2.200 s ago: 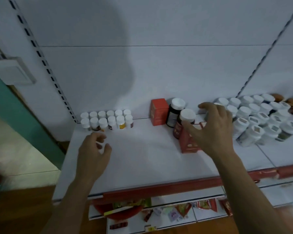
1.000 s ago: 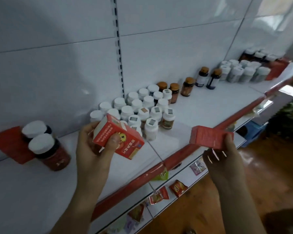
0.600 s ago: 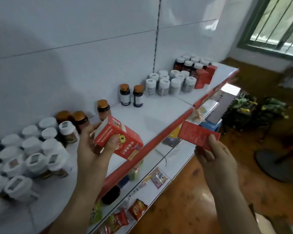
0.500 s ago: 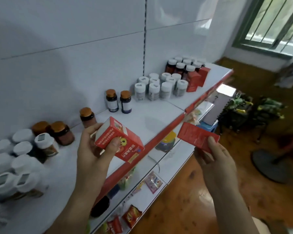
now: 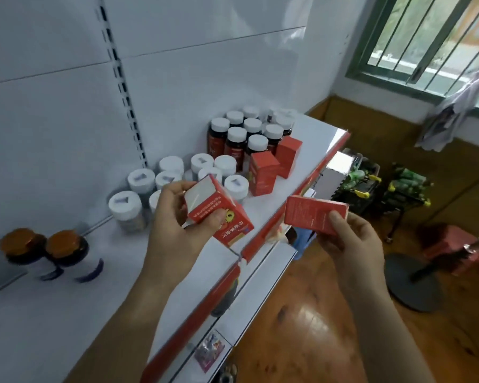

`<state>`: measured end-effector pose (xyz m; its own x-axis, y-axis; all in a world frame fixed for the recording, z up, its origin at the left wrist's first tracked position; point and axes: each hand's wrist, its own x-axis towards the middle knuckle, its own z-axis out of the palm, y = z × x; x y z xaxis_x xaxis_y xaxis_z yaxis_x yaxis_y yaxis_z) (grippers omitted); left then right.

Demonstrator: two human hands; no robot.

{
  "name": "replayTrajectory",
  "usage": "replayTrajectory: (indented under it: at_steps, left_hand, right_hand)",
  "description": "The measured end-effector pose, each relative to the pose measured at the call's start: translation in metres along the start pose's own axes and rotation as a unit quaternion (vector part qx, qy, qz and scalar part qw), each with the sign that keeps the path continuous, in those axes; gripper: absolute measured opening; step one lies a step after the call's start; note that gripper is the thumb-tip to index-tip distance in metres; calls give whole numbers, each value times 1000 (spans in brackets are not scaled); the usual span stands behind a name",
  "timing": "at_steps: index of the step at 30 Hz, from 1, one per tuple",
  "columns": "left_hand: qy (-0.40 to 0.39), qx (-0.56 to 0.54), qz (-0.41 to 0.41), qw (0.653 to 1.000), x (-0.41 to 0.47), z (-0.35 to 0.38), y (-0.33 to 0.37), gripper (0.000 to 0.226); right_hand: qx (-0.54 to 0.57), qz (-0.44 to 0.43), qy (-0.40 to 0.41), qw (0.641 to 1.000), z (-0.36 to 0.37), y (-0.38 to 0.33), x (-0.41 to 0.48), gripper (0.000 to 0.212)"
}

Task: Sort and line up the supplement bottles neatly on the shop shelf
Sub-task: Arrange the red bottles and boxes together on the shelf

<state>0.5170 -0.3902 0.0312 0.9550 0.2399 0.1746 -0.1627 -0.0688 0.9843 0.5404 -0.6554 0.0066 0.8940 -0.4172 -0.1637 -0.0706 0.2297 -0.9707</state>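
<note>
Since the earlier frame, along the white shelf the dark white-capped bottles and two upright red boxes have drawn nearer. We count two amber-capped bottles at left. The left hand grips a red carton over the shelf edge, long axis sloping down-right. The right hand pinches a second carton, long axis level, off the shelf.
</note>
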Motion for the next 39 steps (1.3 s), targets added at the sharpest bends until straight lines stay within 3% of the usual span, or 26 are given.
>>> replayTrajectory:
  at_steps: [5,11,14,19,24,27,31,39]
  left_hand:
    - [-90,82,32,992,73,65,-5,56]
    - [-65,193,-3,979,91,109,-31,64]
    - [-1,219,-8,976,91,130,-39,65]
    - [75,330,-3,941,98,170,-42,55]
    - [84,429,-30,899,99,190,-37,50]
    - [88,466,-49,879,93,194,-30,48]
    - [99,486,-33,868,106,192,-13,32]
    - [28,540,33,841,219,215,3,30]
  right_hand:
    - [-86,-64,-1,994,6,-19,93,46]
    - [-243,-101,-149,953,35,-23,186,47]
    - [-336,-171,-237,896,52,-20,214,49]
    - [-432,-270,-411,756,64,-32,262,53]
    - [-393,-267,-544,692,62,-44,295,56]
    - [-363,-266,-549,704,58,-53,316,45]
    - [-323,-248,-501,764,51,-59,354,25]
    - [-376,-236,-357,822,17,-61,450,19]
